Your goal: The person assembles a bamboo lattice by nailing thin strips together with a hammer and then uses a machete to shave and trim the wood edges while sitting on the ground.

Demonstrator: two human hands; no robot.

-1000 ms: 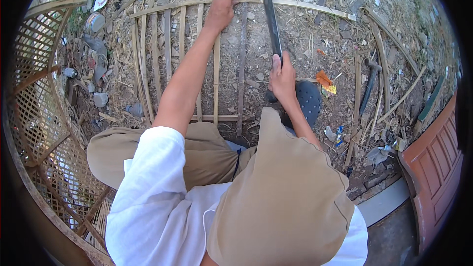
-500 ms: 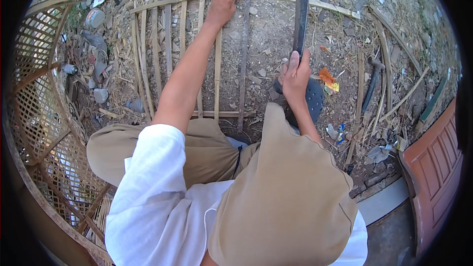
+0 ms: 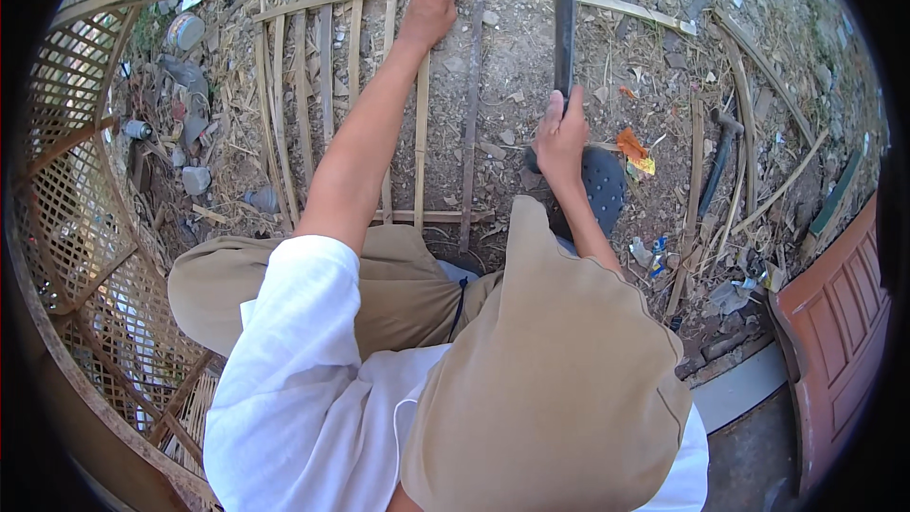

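Note:
My left hand [image 3: 432, 8] is closed over the long light wooden strip [image 3: 607, 6] along the far side of a slatted frame. Several thin slats [image 3: 422, 147] run from that strip toward my knees, where a shorter crosspiece [image 3: 441, 217] joins some of them. In my right hand [image 3: 561, 140] is a machete, its long dark blade [image 3: 565, 24] pointing away from me and passing over the right part of the strip. My fist hides most of its handle. Beneath my right wrist is a dark clog with holes [image 3: 603, 188].
A round woven lattice panel [image 3: 90, 218] stands at the left. To the right lie a hammer-like tool [image 3: 720, 161], loose sticks [image 3: 782, 180] and a reddish-brown panelled board [image 3: 834, 322]. Litter, including an orange wrapper [image 3: 633, 147] and a tub [image 3: 186, 32], is scattered over the dirt.
The machete and my right hand have shifted slightly left, and the blade's far end has swung left. My left hand keeps its place on the strip.

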